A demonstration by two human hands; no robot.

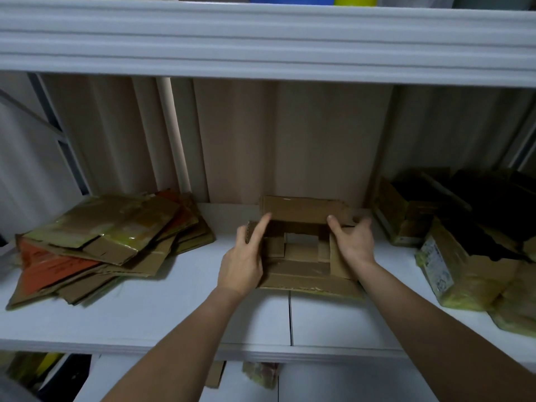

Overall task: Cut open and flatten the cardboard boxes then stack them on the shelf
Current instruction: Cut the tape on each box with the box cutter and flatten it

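An opened brown cardboard box (301, 265) lies on the white shelf (174, 314) at the centre, its flaps spread and its far flap standing up against the back wall. My left hand (242, 262) grips the box's left flap, index finger stretched up to the far flap. My right hand (352, 242) holds the right flap, thumb on the far flap's lower edge. A pile of flattened cardboard pieces (107, 245), some orange, lies on the shelf to the left.
Several unflattened boxes (452, 242), some wrapped in yellowish tape, crowd the shelf's right end. An upper shelf (261, 42) hangs close overhead. A beige panelled wall stands behind. Below the shelf edge, cardboard scraps (261, 372) show.
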